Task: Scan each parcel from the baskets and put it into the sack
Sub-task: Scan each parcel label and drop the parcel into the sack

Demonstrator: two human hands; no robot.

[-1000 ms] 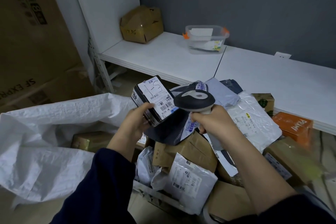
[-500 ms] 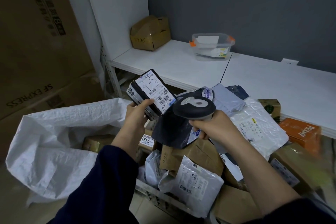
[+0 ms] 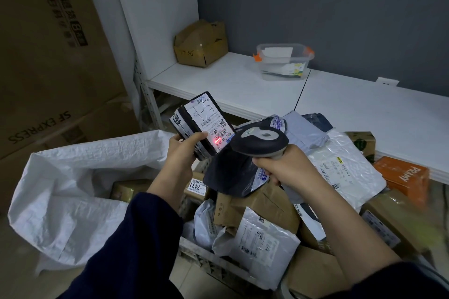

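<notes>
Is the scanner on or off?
On: a red glow sits on the label of the black parcel in the left hand, just ahead of the scanner the right hand grips.

Left hand (image 3: 181, 153) raised, fingers and thumb curled round the lower end of a small black parcel (image 3: 194, 126), thumb lying on its labelled face. Right hand (image 3: 288, 170) just right of the left, not touching it, fisted on the handle of a scanner (image 3: 259, 141), whose head sticks out above the knuckles toward the left hand. Both forearms bare, dark sleeves (image 3: 136, 238) further back.
</notes>
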